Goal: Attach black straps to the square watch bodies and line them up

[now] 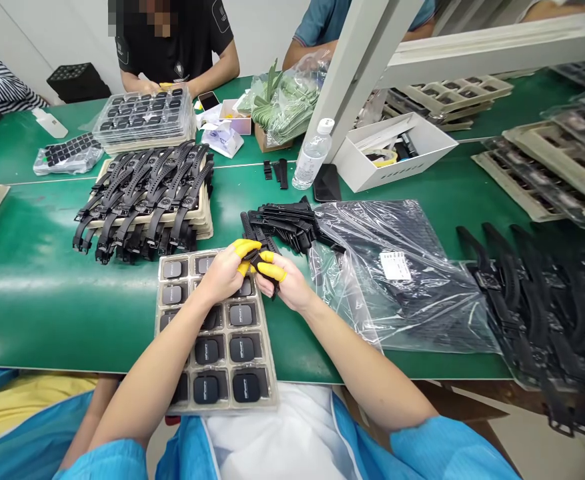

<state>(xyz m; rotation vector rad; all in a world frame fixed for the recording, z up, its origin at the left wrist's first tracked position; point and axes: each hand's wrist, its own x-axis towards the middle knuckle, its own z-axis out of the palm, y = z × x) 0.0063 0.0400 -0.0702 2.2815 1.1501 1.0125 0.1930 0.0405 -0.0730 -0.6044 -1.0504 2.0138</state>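
My left hand (225,272) and my right hand (288,283), with yellow covers on several fingertips, meet above the far right corner of a tray (273,373). Pinched between them is a black watch strap (255,256), partly hidden by the fingers; whether a watch body is joined to it I cannot make out. Square black watch bodies (243,349) sit in the tray's compartments, some covered by my left forearm. Just beyond my fingers lies a loose heap of black watch straps (292,223).
A clear plastic bag (422,293) of black straps lies to the right. Stacked trays with strapped watches (145,200) stand at the left, more watches (537,293) at the far right. Behind are a bottle (313,157), a white box (397,163) and a post (355,73). Co-workers sit opposite.
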